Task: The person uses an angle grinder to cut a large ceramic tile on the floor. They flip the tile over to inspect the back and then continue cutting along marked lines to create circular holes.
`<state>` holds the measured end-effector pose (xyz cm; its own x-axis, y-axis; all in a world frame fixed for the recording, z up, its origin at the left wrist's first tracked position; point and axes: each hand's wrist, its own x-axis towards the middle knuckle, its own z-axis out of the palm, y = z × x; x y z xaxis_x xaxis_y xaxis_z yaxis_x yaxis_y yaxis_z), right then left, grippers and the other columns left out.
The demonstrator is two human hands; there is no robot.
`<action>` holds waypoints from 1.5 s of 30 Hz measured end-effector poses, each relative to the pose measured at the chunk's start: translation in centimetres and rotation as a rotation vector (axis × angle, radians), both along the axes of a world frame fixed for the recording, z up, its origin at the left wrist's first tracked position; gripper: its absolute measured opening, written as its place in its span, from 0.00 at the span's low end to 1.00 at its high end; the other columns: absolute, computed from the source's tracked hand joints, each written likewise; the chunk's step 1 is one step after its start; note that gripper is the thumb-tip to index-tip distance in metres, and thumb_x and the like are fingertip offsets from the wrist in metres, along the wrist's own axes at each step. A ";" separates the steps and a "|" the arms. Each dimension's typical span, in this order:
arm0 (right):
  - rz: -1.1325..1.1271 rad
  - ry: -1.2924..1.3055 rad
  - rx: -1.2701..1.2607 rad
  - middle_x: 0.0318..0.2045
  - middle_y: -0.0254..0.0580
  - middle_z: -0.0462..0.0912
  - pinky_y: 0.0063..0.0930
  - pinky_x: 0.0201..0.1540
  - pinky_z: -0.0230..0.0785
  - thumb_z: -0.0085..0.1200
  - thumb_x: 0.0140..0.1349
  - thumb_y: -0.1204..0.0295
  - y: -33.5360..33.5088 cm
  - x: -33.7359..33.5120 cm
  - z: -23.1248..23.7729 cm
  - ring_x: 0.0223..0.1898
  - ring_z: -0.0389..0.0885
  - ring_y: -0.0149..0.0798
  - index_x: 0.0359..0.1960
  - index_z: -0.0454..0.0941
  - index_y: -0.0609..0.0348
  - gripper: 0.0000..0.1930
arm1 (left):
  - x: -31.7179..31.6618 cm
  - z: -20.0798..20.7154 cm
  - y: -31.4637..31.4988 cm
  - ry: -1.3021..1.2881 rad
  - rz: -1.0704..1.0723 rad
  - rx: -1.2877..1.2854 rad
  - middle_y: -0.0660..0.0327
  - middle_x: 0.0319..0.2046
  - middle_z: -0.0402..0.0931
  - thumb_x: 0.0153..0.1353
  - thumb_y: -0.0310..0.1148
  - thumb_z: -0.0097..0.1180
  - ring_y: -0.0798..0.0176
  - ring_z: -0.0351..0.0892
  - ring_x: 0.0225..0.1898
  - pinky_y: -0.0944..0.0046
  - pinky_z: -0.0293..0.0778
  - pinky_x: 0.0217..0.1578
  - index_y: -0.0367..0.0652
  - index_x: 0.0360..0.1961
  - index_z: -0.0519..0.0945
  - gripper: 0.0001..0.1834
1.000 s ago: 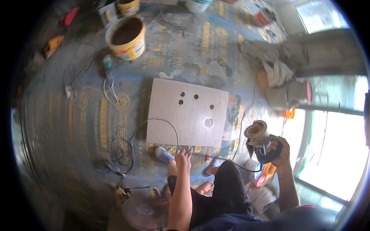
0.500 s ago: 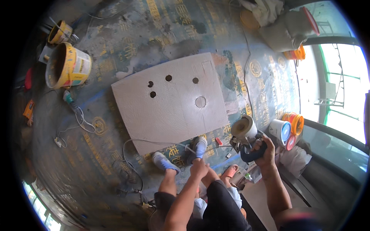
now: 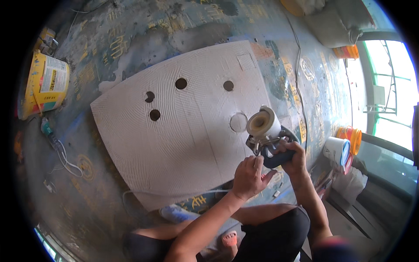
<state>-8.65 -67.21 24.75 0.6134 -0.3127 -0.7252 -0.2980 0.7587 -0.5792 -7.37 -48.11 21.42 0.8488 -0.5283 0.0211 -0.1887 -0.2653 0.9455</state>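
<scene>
My right hand [image 3: 294, 158] is wrapped round the black loop handle of a tool with a white cylindrical head [image 3: 265, 122] and metal fittings. Its round cream-coloured face points up, above the right part of a large pale slab [image 3: 183, 144]. Right beside the fittings is my left hand [image 3: 251, 177], fingers curled and thumb apart; whatever they pinch is hidden. Combed ridges cover the slab, which has several round dark holes. A circle outline [image 3: 238, 122] is marked just left of the tool. A pale cord [image 3: 205, 191] crosses the slab's near edge toward my left forearm.
A yellow bucket [image 3: 48, 85] stands at left, near a green-and-white cord connector [image 3: 47, 127]. On the right are a white tub [image 3: 334, 149], an orange bucket [image 3: 354, 137] and a large sack [image 3: 340, 26]. Another person's foot in a pink sandal [image 3: 229, 238] shows below.
My right hand has brought the tool left and up, over the slab's edge. My left hand has risen from near my shoe to the tool. The view has moved closer to the slab.
</scene>
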 end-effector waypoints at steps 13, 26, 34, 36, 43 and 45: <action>0.323 0.030 -0.707 0.32 0.39 0.79 0.29 0.34 0.73 0.44 0.59 0.75 4.7 -0.5 -8.1 0.32 0.79 0.33 0.39 0.76 0.64 0.10 | 1.7 -9.1 -0.3 -0.327 -0.173 -0.299 0.34 0.65 0.55 0.54 0.25 0.52 0.31 0.55 0.69 0.41 0.55 0.69 0.25 0.68 0.55 0.40; 0.102 -0.072 -0.385 0.26 0.39 0.72 0.32 0.32 0.69 0.47 0.48 0.80 5.6 1.0 -8.8 0.25 0.70 0.35 0.31 0.72 0.65 0.07 | 0.5 -9.9 3.0 -0.102 -0.065 -0.031 0.45 0.42 0.72 0.54 0.38 0.66 0.41 0.76 0.45 0.50 0.75 0.44 0.34 0.45 0.70 0.24; 0.233 -0.061 -0.461 0.24 0.39 0.72 0.32 0.32 0.68 0.48 0.46 0.79 4.0 0.7 -8.9 0.25 0.71 0.37 0.31 0.73 0.63 0.08 | 0.2 -10.7 1.5 -0.036 -0.033 0.052 0.46 0.30 0.81 0.56 0.47 0.68 0.42 0.83 0.31 0.50 0.79 0.31 0.36 0.36 0.77 0.23; 0.268 -0.047 -0.484 0.23 0.39 0.72 0.31 0.31 0.68 0.48 0.46 0.79 3.5 0.7 -8.8 0.25 0.72 0.37 0.29 0.73 0.63 0.07 | 0.9 -11.0 0.9 -0.003 -0.009 0.049 0.47 0.26 0.81 0.56 0.47 0.68 0.42 0.83 0.28 0.50 0.79 0.29 0.36 0.35 0.78 0.23; 0.440 -0.082 -0.557 0.22 0.41 0.71 0.31 0.31 0.68 0.47 0.44 0.77 0.9 1.2 -9.2 0.23 0.72 0.38 0.29 0.73 0.65 0.09 | 0.8 -11.8 -1.2 0.061 0.046 0.018 0.50 0.19 0.80 0.56 0.46 0.69 0.45 0.83 0.25 0.51 0.76 0.26 0.36 0.32 0.76 0.22; 0.502 -0.097 -0.603 0.22 0.41 0.72 0.30 0.30 0.68 0.47 0.44 0.77 0.3 1.5 -9.0 0.23 0.72 0.38 0.29 0.72 0.65 0.09 | 0.5 -11.8 -1.7 0.110 0.050 0.007 0.50 0.19 0.80 0.56 0.45 0.69 0.45 0.83 0.24 0.51 0.75 0.26 0.36 0.31 0.75 0.22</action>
<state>-7.14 -66.91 15.75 0.8370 -0.3041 -0.4549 -0.4488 0.0942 -0.8887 -6.90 -49.82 9.60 0.8710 -0.4852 -0.0773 -0.0702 -0.2787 0.9578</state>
